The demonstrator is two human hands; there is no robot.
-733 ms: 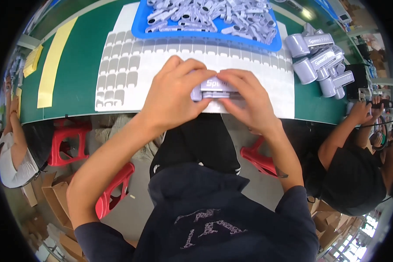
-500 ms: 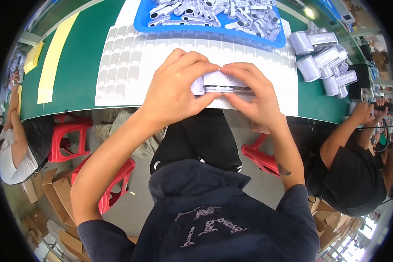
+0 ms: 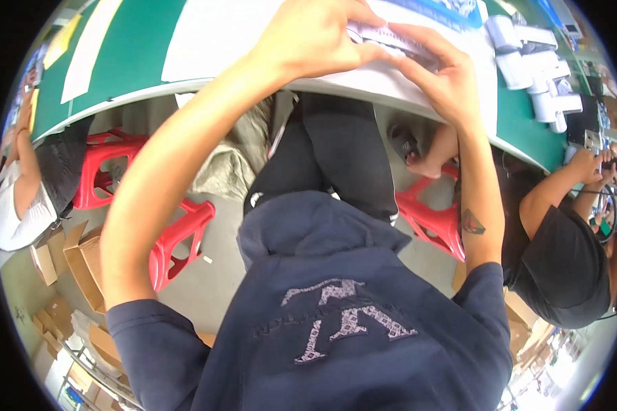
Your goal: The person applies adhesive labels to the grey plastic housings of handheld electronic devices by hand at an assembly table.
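Between my two hands is a white handheld fan body (image 3: 389, 37) with a rounded end and a longer straight part. My left hand (image 3: 315, 42) pinches its left end between thumb and fingers. On its other side, my right hand (image 3: 448, 77) grips the right end, thumb below and fingers above. The thumbs nearly meet along its near side. My fingers cover much of the fan body, and its detail is blurred. It is held over a white sheet (image 3: 206, 42) on the green table (image 3: 146, 42).
A blue tray (image 3: 452, 15) of small white parts is at the far edge. To the right lies a pile of white fan bodies (image 3: 538, 74). Red stools (image 3: 178, 240) stand below the table, near a sack (image 3: 230, 161). People work on both sides; cardboard boxes (image 3: 82, 257) are at left.
The view has tilted down, so the table, tray and fan pile sit higher in it. Both hands keep hold of the fan body, which now slants down to the right.
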